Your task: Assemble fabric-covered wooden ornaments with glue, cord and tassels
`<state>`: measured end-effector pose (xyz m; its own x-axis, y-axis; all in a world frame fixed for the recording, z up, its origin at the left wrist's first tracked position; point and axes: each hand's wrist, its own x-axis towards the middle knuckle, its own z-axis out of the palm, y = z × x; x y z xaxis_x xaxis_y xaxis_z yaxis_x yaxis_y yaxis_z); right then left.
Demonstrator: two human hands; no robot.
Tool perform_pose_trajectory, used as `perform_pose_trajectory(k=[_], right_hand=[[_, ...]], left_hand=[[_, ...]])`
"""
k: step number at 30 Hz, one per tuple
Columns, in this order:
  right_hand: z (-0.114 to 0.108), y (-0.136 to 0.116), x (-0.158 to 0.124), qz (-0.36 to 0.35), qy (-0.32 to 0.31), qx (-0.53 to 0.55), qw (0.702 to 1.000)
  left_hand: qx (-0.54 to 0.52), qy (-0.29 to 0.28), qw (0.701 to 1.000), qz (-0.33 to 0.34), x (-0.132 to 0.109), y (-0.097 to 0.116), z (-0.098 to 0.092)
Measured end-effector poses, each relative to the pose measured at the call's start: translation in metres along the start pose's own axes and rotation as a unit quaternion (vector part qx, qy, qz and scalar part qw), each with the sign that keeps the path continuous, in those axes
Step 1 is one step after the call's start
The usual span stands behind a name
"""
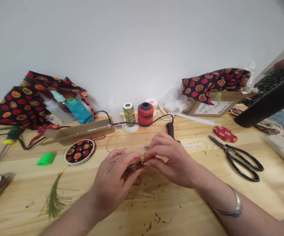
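Observation:
My left hand (116,180) grips a thin, flat, dark brown piece (131,169), seen edge-on, between thumb and fingers. At its right end a looped yellow cord (143,158) stands up, and the fingertips of my right hand (170,160) pinch it. Most of the flat piece is hidden by my fingers. A red thread (138,181) shows just below it. To the left lies a round fabric-covered disc (80,152) with dark patterned cloth and a pale rim. A green tassel (55,198) hangs off its lower side by a yellow cord.
Scissors (237,159) and a red fabric oval (225,134) lie right. Behind my hands stand a gold thread spool (129,114), a red thread cone (145,113) and a black-handled tool (170,130). Left are a screwdriver (3,152), a green cap (46,159) and a cardboard tray (83,129).

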<state>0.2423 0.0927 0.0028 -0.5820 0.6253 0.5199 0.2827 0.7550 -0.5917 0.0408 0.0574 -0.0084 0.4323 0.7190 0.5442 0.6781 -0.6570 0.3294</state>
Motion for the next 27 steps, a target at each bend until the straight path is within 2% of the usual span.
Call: perform_pose_trajectory(k=[3,8,20,27], right_hand=[[0.0002,-0.0014,-0.0005,-0.007,-0.02,-0.056,0.998],[0.0006,-0.0039,-0.0001,-0.009,-0.023,-0.09,0.996],[0.0032,0.0011,-0.0014,-0.022,-0.024,-0.069,0.997],[0.0035,0.0019,-0.0005,-0.007,-0.029,-0.051,0.998]], left_hand=[[0.012,0.007,1.0,-0.004,-0.0012,-0.0002,0.0002],[0.024,0.021,0.999,0.007,-0.0038,-0.0022,0.0025],[0.032,0.006,0.999,0.003,-0.0041,-0.003,0.0039],[0.035,0.008,0.999,-0.002,-0.0036,-0.0021,0.0026]])
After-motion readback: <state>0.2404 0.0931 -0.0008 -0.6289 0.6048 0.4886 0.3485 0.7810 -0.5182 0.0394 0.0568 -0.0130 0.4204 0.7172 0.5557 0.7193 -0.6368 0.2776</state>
